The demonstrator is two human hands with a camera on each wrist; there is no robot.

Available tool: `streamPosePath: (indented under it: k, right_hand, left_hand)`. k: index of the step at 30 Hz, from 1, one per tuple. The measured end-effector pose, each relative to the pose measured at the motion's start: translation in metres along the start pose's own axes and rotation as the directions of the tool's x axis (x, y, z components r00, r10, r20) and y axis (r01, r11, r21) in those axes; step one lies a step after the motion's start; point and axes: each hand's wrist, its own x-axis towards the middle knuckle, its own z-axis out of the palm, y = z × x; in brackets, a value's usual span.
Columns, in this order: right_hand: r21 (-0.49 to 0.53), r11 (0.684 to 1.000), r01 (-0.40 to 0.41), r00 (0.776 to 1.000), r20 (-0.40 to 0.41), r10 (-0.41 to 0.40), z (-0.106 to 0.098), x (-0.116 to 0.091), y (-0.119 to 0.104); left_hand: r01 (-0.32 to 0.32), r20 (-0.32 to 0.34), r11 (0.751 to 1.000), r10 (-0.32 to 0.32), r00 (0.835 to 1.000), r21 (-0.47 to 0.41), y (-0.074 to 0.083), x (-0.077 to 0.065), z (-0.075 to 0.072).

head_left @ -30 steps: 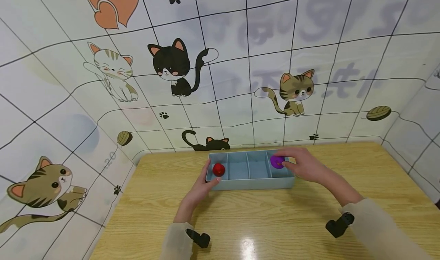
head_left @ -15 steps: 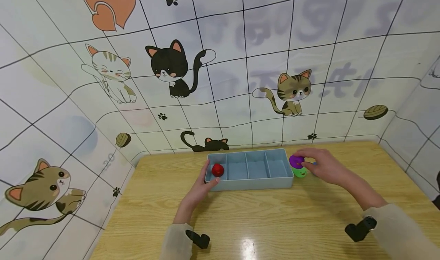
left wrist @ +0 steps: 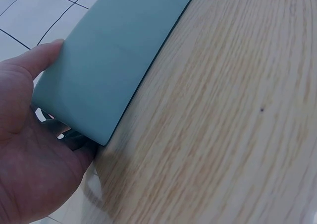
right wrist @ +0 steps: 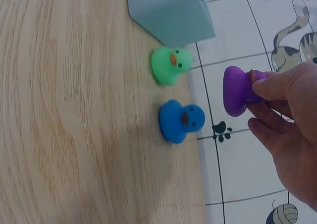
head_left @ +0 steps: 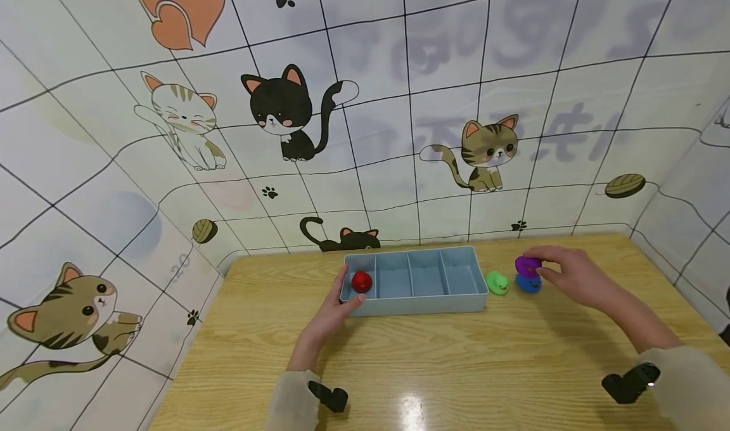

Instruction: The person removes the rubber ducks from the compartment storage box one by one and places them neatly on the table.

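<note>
My right hand (head_left: 573, 276) pinches a purple rubber duck (right wrist: 238, 91) between thumb and fingers, held up off the table. In the head view the duck overlaps the top of a blue rubber duck (head_left: 528, 283). A green rubber duck (head_left: 497, 283) sits between the blue one and the box. My left hand (head_left: 333, 301) grips the left end of a light blue divided box (head_left: 419, 305), thumb at the front wall and fingers round the end. Inside the leftmost compartment lies a red toy (head_left: 362, 282). The other compartments hold nothing.
The box stands on a wooden table (head_left: 445, 361) close to its back edge. Behind it rises a white wall covering (head_left: 393, 184) with grid lines and cartoon cats. A camera (head_left: 630, 383) is strapped to my right wrist, another camera (head_left: 329, 396) to my left.
My right hand has carried the purple duck from over the rightmost compartment, past the green duck, to above the blue one. The left hand has kept its grip on the box.
</note>
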Motion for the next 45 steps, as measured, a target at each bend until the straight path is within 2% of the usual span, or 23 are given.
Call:
streamPosePath:
  k: [7, 18, 32, 45]
  right_hand:
    - [-0.028, 1.0, -0.015, 0.999, -0.045, 0.014, -0.003, -0.01, 0.018]
    - [-0.01, 0.998, -0.062, 0.998, -0.034, 0.062, 0.0, -0.017, 0.034]
    - [-0.034, 0.992, -0.125, 0.99, 0.062, 0.127, 0.001, -0.019, 0.065]
    - [-0.05, 0.984, -0.169, 0.975, 0.137, 0.174, 0.007, -0.023, 0.078]
  left_hand:
    - [0.009, -0.008, 1.0, -0.009, 1.0, 0.0, 0.003, -0.002, -0.002]
    - [0.017, -0.027, 1.0, -0.017, 0.999, 0.008, 0.004, -0.001, 0.0]
    - [0.004, -0.015, 1.0, -0.004, 1.0, -0.01, 0.001, -0.001, -0.001]
    - [0.006, -0.013, 1.0, -0.006, 1.0, 0.007, 0.0, 0.002, 0.001]
